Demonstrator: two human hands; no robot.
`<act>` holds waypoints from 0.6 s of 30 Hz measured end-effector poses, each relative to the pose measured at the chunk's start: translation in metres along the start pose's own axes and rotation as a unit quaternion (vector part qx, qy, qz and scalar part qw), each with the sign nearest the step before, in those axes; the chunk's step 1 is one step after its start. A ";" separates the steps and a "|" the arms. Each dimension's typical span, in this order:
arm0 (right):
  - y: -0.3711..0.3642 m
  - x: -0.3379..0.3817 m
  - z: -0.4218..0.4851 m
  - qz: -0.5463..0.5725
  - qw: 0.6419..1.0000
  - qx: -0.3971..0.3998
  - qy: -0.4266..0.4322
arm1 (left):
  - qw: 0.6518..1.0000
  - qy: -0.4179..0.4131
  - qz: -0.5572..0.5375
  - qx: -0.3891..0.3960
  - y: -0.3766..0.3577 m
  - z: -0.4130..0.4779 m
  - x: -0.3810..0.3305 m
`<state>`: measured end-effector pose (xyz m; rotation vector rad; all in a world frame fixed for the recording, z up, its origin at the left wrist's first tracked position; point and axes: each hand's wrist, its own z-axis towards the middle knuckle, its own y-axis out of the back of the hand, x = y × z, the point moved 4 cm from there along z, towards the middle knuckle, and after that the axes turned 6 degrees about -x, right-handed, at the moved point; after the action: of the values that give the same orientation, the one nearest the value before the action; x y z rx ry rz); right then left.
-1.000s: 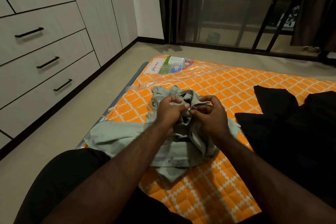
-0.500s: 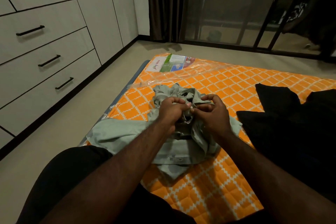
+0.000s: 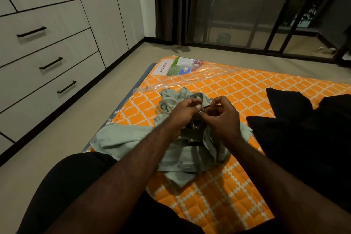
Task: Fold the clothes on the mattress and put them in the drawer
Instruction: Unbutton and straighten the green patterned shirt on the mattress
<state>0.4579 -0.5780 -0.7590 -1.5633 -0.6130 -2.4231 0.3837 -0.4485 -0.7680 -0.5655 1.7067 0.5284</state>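
A crumpled pale green shirt (image 3: 121,137) lies on the orange patterned mattress (image 3: 237,91), one sleeve spread to the left. My left hand (image 3: 180,114) and my right hand (image 3: 226,119) meet over its bunched middle, each pinching a small fold of the green fabric between thumb and fingertips. A heap of black clothes (image 3: 303,129) lies on the mattress to the right, apart from both hands. Shut white drawers (image 3: 49,62) with black handles fill the wall on the left.
The mattress is still in clear plastic wrap with a printed label (image 3: 178,66) at its far corner. Beige floor (image 3: 57,138) runs between mattress and drawers. Dark curtains and a glass sliding door (image 3: 237,5) stand at the back. My black-clad knee (image 3: 72,186) is bottom left.
Both hands stay on the green shirt's bunched middle; the fingers have shifted slightly into a finer pinch. The camera has tilted a little.
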 end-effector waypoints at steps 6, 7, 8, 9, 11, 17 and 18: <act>0.005 -0.002 0.005 0.055 0.998 -0.003 -0.033 | 0.993 -0.012 -0.018 0.115 0.002 -0.005 -0.006; 0.005 -0.002 0.005 0.062 0.997 0.003 -0.042 | 0.994 -0.011 -0.017 0.112 0.003 -0.005 -0.006; 0.005 -0.003 0.006 0.059 0.997 0.006 -0.046 | 0.995 -0.008 -0.016 0.101 0.003 -0.004 -0.004; 0.004 -0.003 0.006 0.047 0.998 0.004 -0.047 | 0.996 -0.008 -0.012 0.083 0.004 -0.003 -0.003; 0.003 -0.004 0.006 0.013 0.999 -0.009 -0.044 | 0.999 -0.017 0.000 0.039 0.005 -0.001 0.000; 0.003 -0.011 0.008 -0.020 0.997 -0.035 -0.073 | 0.992 -0.090 0.083 -0.041 0.004 0.002 0.001; 0.003 -0.012 0.008 -0.006 0.996 -0.032 -0.085 | 0.989 -0.102 0.097 -0.046 0.004 0.002 -0.001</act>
<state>0.4708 -0.5780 -0.7662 -1.8100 -0.5791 -2.3570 0.3828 -0.4438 -0.7677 -0.3983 1.5544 0.7809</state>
